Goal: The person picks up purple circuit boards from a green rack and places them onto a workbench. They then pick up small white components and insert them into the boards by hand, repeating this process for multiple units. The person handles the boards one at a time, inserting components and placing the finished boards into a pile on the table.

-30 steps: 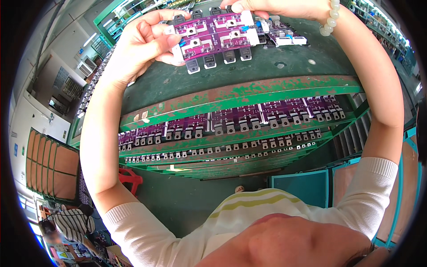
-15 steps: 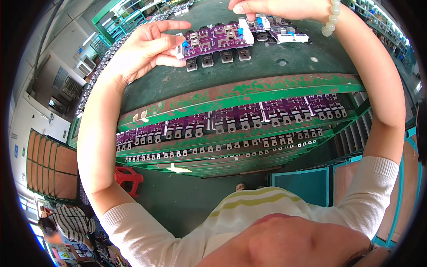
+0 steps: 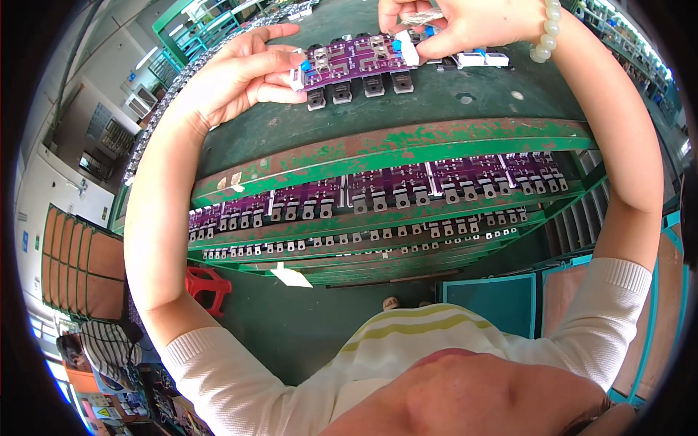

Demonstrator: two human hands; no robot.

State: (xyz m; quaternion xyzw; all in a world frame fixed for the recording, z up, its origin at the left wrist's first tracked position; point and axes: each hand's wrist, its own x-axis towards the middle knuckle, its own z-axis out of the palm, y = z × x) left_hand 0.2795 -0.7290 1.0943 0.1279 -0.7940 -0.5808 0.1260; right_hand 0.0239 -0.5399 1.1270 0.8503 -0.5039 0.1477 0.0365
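A purple circuit board (image 3: 350, 62) is tilted towards me above the green tabletop, with black metal-tabbed transistors along its near edge and white and blue connectors at both ends. My left hand (image 3: 243, 76) grips its left end between thumb and fingers, the index finger stretched out past it. At the right end, my right hand (image 3: 465, 27) has its thumb against the white connector (image 3: 408, 49) and its fingers curled behind. A thin silvery piece (image 3: 423, 17) shows between the right fingers; its kind is unclear. Another board (image 3: 483, 59) lies partly hidden behind that hand.
Below the green tabletop (image 3: 465, 98) with its worn metal edge, rack shelves hold rows of similar purple boards (image 3: 385, 189). A red stool (image 3: 209, 289) stands on the floor at lower left. Beyond it is a person in a striped top (image 3: 109, 345). Blue-framed panels (image 3: 488, 304) are at lower right.
My right hand has come down and closed around the right end of the board, with a silvery piece now between its fingers. My left hand keeps its hold on the left end.
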